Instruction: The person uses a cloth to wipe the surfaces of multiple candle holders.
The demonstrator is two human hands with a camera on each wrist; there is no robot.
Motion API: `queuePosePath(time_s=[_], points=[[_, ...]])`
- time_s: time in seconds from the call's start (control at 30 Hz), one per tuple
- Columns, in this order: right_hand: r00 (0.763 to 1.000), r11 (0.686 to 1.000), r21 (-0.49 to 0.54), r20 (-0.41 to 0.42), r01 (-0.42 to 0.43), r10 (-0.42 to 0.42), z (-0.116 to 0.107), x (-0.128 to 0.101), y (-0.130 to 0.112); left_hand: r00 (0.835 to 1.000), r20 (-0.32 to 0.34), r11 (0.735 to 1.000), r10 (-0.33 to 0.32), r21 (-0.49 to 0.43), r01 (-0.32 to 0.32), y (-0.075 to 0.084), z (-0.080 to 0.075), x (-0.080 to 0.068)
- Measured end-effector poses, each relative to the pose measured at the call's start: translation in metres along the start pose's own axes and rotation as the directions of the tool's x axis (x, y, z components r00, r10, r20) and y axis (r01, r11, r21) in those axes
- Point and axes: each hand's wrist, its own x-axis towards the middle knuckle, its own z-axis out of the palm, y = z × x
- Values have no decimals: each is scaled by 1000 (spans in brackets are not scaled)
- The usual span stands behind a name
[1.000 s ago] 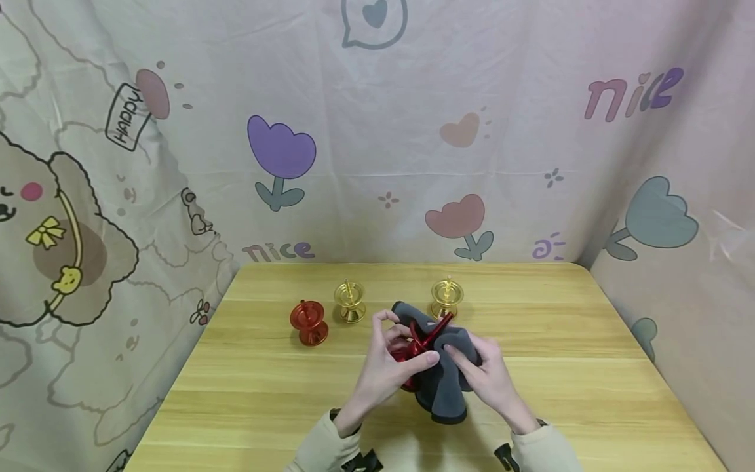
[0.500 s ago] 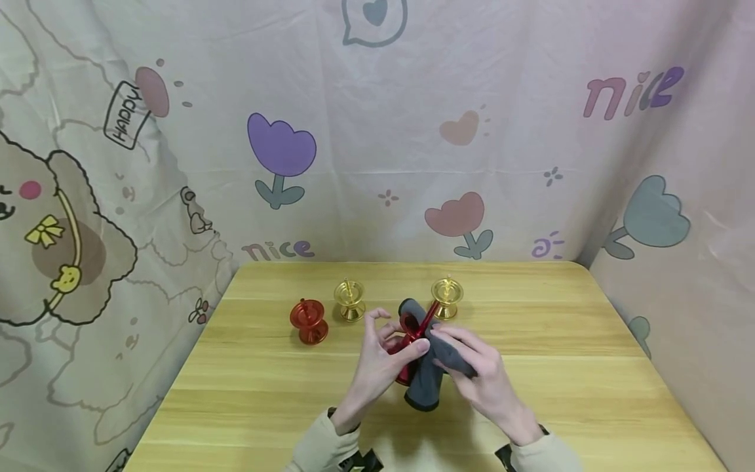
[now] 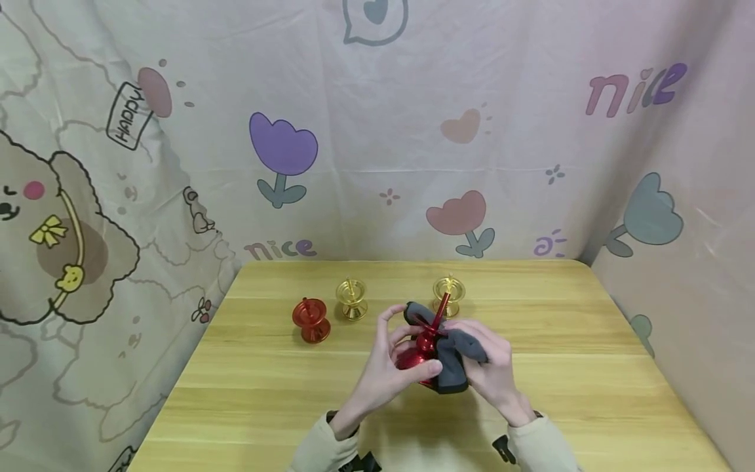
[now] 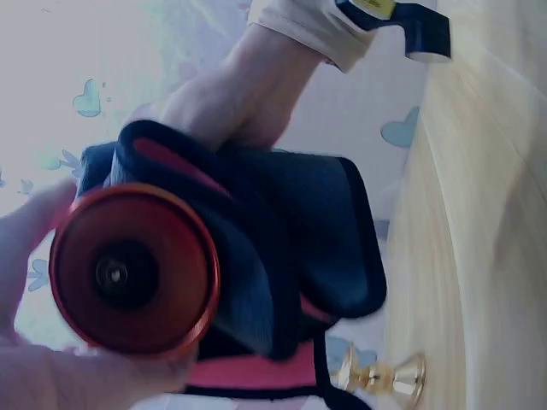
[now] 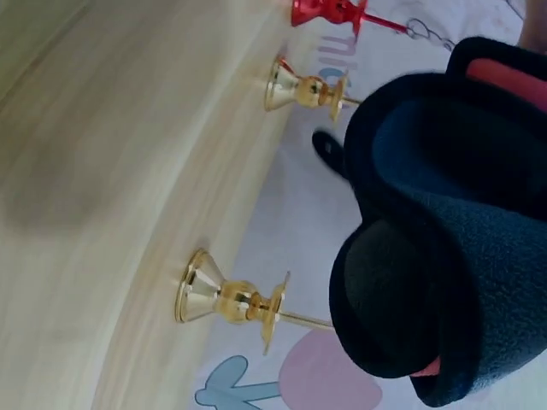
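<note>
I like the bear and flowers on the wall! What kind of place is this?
Probably a small home-style table corner: a cartoon curtain hangs around a wooden table holding little candle holders, gold and red.

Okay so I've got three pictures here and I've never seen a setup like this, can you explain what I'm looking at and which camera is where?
No machine here: a person works with two bare hands, wearing a camera on the head and one on each wrist. The wide picture is the head view, looking down at a wooden table. The left hand holds a red candlestick; the right hand presses a dark grey cloth round it. The left wrist view looks at the candlestick's round base; the right wrist view shows mostly cloth. On the table stand two gold candlesticks and another red one.
</note>
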Motion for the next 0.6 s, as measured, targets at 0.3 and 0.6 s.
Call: queuePosePath(time_s=[0.3,0.6], points=[[999,999,20,4,34,-34,-6,7,6,978,70,867,196,454,-206,0,-3,-5],[999,993,116,50,-3,-3,-9,12,5,968,93,944,233,218,-248,-2,-7,-6]])
